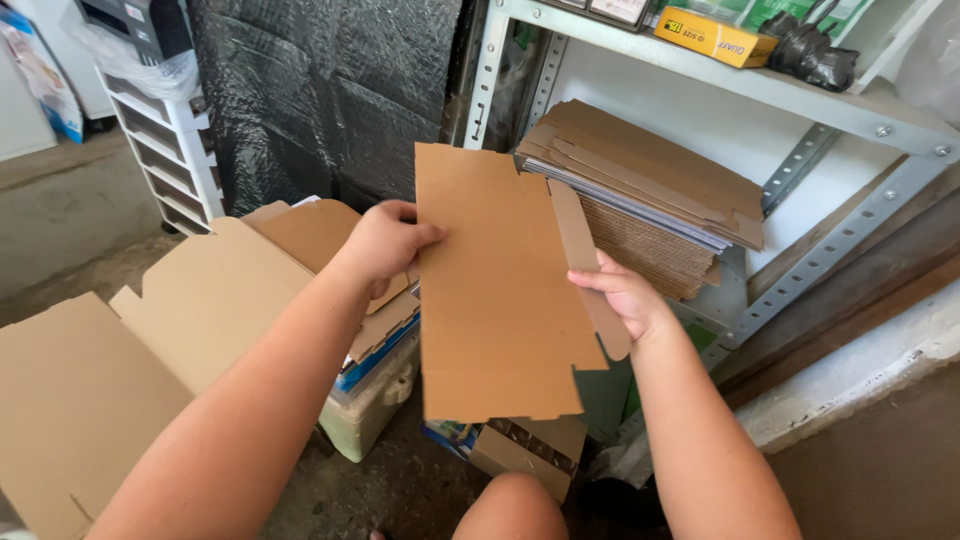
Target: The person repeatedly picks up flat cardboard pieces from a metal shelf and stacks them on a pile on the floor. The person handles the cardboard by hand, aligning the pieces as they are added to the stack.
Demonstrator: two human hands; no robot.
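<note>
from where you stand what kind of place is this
Likely a storeroom or packing area: both hands hold a flat cardboard box blank, more blanks are stacked on a metal shelf rack, above a bare concrete floor.

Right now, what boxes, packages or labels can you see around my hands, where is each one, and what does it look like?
Flat cardboard box blank: brown, unfolded, held upright between left hand and right hand.
Stack of flat cardboard blanks: brown, on the metal shelf behind.
Yellow carton: long, dark print, on the upper shelf.
Open cardboard boxes: brown, lower left.
Small brown box: on the floor below the blank.
</note>
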